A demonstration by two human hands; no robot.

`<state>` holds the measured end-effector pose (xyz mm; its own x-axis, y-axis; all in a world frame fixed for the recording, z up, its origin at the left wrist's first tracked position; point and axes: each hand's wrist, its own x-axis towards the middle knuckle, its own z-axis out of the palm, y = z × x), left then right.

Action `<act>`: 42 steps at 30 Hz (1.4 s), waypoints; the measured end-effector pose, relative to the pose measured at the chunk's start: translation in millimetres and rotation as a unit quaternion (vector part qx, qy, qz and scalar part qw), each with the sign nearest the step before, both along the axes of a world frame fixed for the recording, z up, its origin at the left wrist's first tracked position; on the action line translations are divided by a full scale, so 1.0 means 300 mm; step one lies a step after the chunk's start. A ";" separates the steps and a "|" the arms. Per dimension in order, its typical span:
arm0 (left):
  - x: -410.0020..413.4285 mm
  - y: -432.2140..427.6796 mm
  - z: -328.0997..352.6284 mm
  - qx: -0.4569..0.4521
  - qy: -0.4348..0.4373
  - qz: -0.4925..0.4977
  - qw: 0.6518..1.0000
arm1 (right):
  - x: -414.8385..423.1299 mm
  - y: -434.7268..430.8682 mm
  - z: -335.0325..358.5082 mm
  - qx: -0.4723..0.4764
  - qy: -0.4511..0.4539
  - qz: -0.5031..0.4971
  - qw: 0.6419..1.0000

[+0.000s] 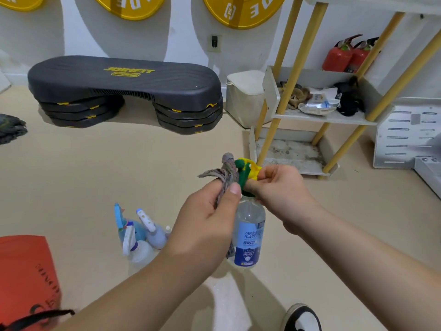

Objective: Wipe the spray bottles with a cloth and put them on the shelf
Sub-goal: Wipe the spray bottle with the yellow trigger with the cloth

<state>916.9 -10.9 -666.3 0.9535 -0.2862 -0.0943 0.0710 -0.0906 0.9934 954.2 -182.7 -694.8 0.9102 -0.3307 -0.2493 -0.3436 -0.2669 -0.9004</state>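
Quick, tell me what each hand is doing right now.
Left hand: grips the cloth.
Right hand: pinches the spray bottle by its nozzle.

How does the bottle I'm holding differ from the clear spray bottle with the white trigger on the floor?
The held bottle has a green and yellow spray head; the floor bottle has a white trigger. The held bottle carries a blue label; the floor bottle shows none. The right hand grips the held bottle while the left hand holds a cloth against its head; the floor bottle stands untouched. Both bodies are clear.
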 end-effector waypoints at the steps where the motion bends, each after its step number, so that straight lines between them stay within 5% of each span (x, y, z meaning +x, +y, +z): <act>1: -0.003 -0.005 -0.009 0.031 -0.018 -0.005 0.999 | -0.003 0.004 0.010 -0.058 -0.004 0.001 0.998; 4: 0.016 -0.019 -0.045 0.112 -0.080 0.012 0.990 | -0.028 0.035 0.058 -0.223 -0.012 0.004 0.975; 6: 0.043 -0.025 -0.051 0.106 -0.071 0.070 0.989 | -0.046 0.066 0.090 -0.255 -0.045 -0.007 0.966; 14: 0.123 0.048 -0.005 0.103 -0.099 0.111 0.983 | -0.062 0.084 0.068 0.046 -0.084 0.134 0.986; 19: 0.118 0.048 -0.006 0.094 -0.097 0.101 0.986 | -0.059 0.083 0.042 0.084 -0.060 0.205 0.973; 23: 0.118 0.027 -0.023 0.101 -0.108 0.121 0.982 | -0.056 0.101 0.022 0.086 -0.108 0.157 0.978; 28: 0.092 -0.005 -0.113 0.310 -0.289 0.075 0.903 | -0.035 0.084 0.015 -0.001 -0.112 0.079 0.991; 30: 0.096 -0.002 -0.126 0.320 -0.314 0.049 0.892 | -0.032 0.072 0.017 -0.024 -0.104 0.074 0.991; 32: 0.105 0.007 -0.119 0.289 -0.287 0.068 0.911 | -0.036 0.068 0.016 -0.034 -0.104 0.088 0.990; 35: 0.160 0.025 -0.085 0.097 -0.024 0.094 0.991 | -0.048 0.072 0.020 -0.061 -0.104 0.131 0.984; 37: 0.214 0.061 -0.077 -0.007 0.100 0.123 0.987 | -0.041 0.053 0.016 -0.064 -0.084 0.133 0.985; 39: 0.260 0.107 -0.065 -0.024 0.089 0.210 0.973 | -0.035 0.032 0.015 -0.055 -0.061 0.126 0.989; 42: 0.258 0.156 -0.021 0.106 -0.065 0.264 0.956 | -0.037 0.028 0.015 -0.116 -0.046 0.176 0.976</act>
<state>994.2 35.9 -672.7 0.9674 0.2511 0.0319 0.0400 -0.2761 0.9603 943.2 -174.3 -690.3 0.9928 -0.0320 -0.1157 -0.1140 -0.5544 -0.8244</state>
